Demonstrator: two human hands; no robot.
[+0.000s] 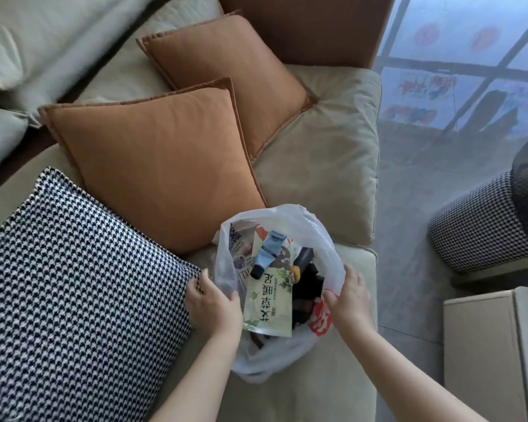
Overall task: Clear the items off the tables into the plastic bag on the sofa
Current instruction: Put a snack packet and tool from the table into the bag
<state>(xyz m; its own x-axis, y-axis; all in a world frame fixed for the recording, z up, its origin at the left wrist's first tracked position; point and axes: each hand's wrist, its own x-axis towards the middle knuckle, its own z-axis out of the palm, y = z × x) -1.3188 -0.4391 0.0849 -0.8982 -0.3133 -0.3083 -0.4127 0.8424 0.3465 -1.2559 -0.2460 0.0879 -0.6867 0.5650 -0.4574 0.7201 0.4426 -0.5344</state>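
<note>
White plastic bag [290, 217], dark contents [307, 287] indistinct

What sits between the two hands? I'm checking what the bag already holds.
In the head view, the open plastic bag, with a green packet, a blue tube and dark items inside.

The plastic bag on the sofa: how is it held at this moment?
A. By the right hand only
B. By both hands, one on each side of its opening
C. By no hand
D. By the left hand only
B: the left hand and the right hand each grip an edge of the plastic bag, holding its mouth open over the items inside.
</note>
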